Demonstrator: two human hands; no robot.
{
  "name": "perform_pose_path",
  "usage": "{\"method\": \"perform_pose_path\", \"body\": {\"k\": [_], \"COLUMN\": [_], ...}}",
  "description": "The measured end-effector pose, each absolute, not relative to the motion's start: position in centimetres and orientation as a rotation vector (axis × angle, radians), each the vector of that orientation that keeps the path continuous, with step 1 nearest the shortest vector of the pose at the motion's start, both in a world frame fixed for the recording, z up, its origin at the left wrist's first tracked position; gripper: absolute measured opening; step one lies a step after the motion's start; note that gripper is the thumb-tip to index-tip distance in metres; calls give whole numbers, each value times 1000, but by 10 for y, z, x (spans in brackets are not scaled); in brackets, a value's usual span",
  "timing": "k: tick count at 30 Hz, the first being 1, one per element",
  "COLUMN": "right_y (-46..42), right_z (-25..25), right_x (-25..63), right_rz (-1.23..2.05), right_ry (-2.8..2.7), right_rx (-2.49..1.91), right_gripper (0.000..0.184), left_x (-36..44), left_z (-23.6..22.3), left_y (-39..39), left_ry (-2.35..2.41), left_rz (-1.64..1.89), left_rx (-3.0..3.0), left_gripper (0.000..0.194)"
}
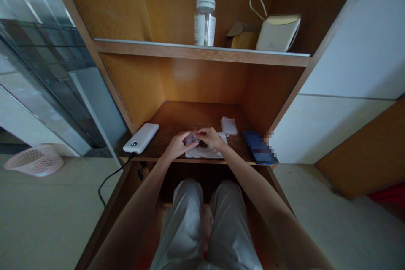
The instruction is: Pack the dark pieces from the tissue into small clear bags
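Over the front part of the wooden desk surface (196, 112), my left hand (177, 146) is closed on a small clear plastic bag (191, 138). My right hand (209, 136) pinches at the upper right side of that same bag, and its fingertips touch it. Below both hands lies a crumpled white plastic bag (198, 152) with something dark on it, partly hidden by my right hand. A little stack of clear zip bags (229, 126) rests just beyond my right hand.
A white power bank (141, 138) with a black cable (109, 175) lies at left, a dark phone (257, 147) at right. Above, a shelf (152, 47) bears a clear bottle (205, 23), a cardboard box (243, 36) and a white pouch (276, 33). A pink basket (36, 161) stands on the floor.
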State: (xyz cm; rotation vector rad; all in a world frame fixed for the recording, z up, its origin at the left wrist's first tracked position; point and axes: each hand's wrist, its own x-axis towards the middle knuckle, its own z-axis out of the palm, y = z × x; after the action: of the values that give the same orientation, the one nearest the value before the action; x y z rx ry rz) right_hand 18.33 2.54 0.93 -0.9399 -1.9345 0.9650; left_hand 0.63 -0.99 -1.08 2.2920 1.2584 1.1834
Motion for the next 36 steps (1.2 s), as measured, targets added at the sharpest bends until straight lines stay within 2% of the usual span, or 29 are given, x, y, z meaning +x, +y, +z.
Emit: {"method": "perform_pose_path", "body": {"k": [17,23,28,31,36], "right_y": [25,20,6,-2,-5], "right_z": [22,19,22,25,25], "right_x": [225,247,249,244,233], "right_rz": [821,650,378,238,195], "right_ry": [-1905,-2092,-2298,-2290,-2301], "right_rx": [-1092,-1246,-1470,-1637,-1774], "right_gripper": [18,16,13,18,29], "left_x": [7,6,6,6,6], "left_z": [-8,-11,-11,-11,-10], "left_y": [-13,-11,-10,-11,-12], "left_ry": [1262,1281,1312,1311,1286], "left_rz": [1160,1145,1122,1121,1146], "left_rx": [2264,2291,2293,2287,2264], "left_gripper": [52,53,55,54,53]}}
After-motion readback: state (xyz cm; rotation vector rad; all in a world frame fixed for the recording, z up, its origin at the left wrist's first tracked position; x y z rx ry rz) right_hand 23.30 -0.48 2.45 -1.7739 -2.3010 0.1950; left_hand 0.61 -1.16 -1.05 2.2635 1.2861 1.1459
